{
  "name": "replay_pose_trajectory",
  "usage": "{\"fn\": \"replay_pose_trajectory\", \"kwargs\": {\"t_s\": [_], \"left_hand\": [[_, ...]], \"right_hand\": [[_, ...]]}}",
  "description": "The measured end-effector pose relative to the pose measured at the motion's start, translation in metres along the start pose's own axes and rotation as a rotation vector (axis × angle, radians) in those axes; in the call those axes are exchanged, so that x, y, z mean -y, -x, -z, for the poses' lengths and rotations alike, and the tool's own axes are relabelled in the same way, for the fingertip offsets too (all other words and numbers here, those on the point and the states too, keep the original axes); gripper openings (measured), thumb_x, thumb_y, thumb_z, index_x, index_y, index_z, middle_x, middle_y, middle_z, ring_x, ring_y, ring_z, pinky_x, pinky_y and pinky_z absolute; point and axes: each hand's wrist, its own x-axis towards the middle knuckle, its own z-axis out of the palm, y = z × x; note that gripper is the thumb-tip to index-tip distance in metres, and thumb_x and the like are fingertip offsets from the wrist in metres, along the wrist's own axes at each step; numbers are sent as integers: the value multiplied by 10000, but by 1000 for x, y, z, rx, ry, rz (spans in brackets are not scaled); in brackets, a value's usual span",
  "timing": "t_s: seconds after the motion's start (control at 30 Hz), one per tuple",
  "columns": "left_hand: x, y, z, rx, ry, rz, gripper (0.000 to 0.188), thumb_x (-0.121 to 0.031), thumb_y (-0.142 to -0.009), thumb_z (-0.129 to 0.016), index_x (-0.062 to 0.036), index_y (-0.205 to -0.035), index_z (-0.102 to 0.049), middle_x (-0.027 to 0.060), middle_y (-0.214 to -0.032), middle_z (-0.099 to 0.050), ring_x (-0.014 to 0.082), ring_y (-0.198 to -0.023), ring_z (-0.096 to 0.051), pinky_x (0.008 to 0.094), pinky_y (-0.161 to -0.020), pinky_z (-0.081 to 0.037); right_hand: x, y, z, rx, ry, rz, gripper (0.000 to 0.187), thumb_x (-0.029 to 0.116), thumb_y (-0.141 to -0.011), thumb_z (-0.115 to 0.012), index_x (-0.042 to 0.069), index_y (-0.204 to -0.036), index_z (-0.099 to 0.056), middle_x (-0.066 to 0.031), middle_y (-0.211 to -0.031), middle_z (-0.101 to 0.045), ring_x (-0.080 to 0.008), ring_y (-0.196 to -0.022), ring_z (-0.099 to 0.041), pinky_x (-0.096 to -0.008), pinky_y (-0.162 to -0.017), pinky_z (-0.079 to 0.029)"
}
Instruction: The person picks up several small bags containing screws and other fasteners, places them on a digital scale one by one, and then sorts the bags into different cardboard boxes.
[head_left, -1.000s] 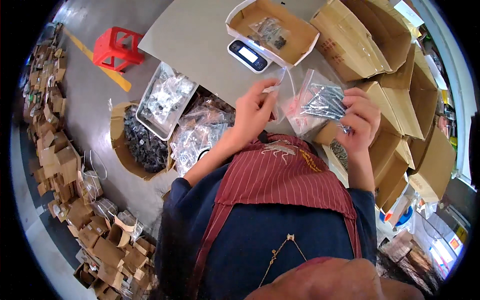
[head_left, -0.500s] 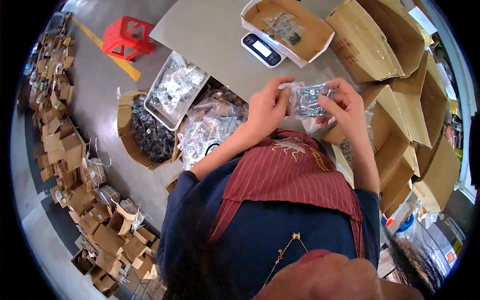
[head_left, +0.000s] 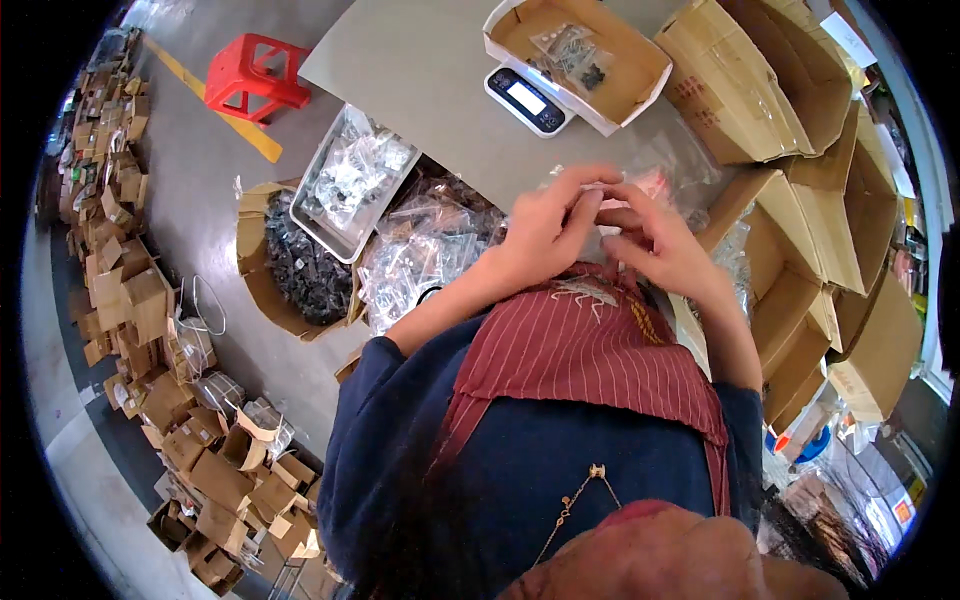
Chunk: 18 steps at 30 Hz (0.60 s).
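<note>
My left hand point(head_left: 552, 222) and my right hand point(head_left: 660, 240) meet above the table's near edge, in front of the striped red apron point(head_left: 590, 350). Their fingers are bent and pinched together at the fingertips. A transparent plastic bag of screws is between them, almost wholly hidden by the fingers; its contents do not show from here. Just beyond the right fingers, loose transparent plastic bags point(head_left: 690, 155) and a small reddish piece point(head_left: 654, 184) lie on the table point(head_left: 430, 90).
A digital scale point(head_left: 528, 100) carries a shallow cardboard tray point(head_left: 625, 75) holding a small bag of hardware point(head_left: 575, 55). Open cartons point(head_left: 760, 90) crowd the right. At left are a metal tray of bags point(head_left: 355, 175), a carton of black parts point(head_left: 305, 265) and a red stool point(head_left: 255, 78).
My right hand has moved left, up to my left hand, and the fingers now meet. The bag of screws, plainly visible before, is now mostly hidden behind them.
</note>
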Motion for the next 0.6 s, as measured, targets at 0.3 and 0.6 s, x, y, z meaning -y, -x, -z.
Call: {"fn": "replay_pose_trajectory", "kwargs": {"t_s": [0.3, 0.6], "left_hand": [[22, -20, 40, 34, -317, 386, 282, -133, -943, -558, -74, -1214, -609, 130, -679, -659, 197, -584, -652, 337, -568, -494], [32, 5, 26, 98, -476, 393, 183, -228, -891, -618, -79, -971, -689, 162, -737, -681, 368, -701, -668, 450, -642, -524]], "right_hand": [[-6, -81, 56, -251, -92, 84, 238, 166, -902, -670, 1, -1069, -639, -37, -716, -676, -84, -578, -610, -239, -558, -505], [-68, -255, 88, -426, 1448, 520, 314, 75, -776, -605, 77, -1081, -681, -135, -1152, -647, -289, -1195, -539, -439, -965, -452]]}}
